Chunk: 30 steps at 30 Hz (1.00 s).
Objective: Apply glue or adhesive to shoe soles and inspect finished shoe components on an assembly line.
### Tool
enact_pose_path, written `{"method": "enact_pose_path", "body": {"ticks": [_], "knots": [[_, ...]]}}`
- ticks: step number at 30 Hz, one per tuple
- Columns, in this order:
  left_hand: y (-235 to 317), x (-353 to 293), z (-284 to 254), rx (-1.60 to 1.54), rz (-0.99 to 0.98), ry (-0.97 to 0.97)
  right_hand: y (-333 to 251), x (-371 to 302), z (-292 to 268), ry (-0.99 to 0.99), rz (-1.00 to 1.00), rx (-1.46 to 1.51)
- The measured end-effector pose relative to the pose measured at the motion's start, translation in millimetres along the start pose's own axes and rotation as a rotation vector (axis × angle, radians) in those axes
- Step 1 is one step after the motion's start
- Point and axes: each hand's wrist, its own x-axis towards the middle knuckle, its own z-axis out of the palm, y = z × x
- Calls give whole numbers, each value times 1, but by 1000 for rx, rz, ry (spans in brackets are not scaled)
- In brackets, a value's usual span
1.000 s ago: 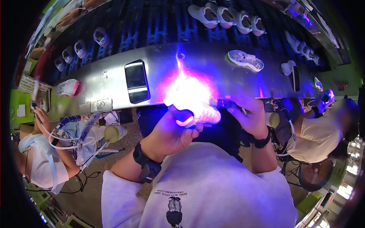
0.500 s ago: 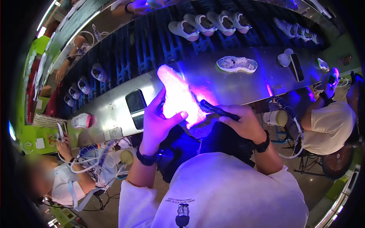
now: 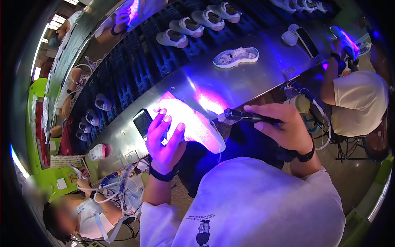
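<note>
My left hand [image 3: 165, 144] grips a shoe [image 3: 193, 125] that glows almost white under violet light, so its details are washed out. The shoe tilts over the metal table's near edge, its lower end towards my lap. Between the thumb and fingers of my right hand [image 3: 284, 125] is a black-handled brush [image 3: 236, 116]. Its pale bristles point at the shoe's right side, with a small gap showing between them. Behind my left fingers lies a dark phone [image 3: 142, 122], partly covered.
On the metal table [image 3: 263, 80] lie a shallow sole-shaped piece [image 3: 235, 57] with whitish crumbly filling, a second phone [image 3: 307, 43] and a pinkish-white piece [image 3: 97, 152]. Beyond runs a dark slatted conveyor [image 3: 135, 61] carrying pale shoes [image 3: 187, 26]. Co-workers sit at both sides.
The shoe has swung round in my left hand, its lower end now further right. My right hand has shifted right with the brush, whose bristles now show. The whole view has turned.
</note>
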Motion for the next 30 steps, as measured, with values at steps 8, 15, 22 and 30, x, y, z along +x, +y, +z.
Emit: {"method": "enact_pose_path", "body": {"ticks": [8, 15, 22, 30], "knots": [[9, 10, -12, 21, 201, -46, -11, 3, -5, 14, -109, -109], [14, 23, -18, 44, 285, -78, -6, 8, -5, -52, -144, -149], [-3, 31, -12, 122, 212, -143, 24, 5, -6, -83, -81, 20], [-156, 86, 31, -13, -500, -441, 98, 0, 4, 88, 379, 130]]}}
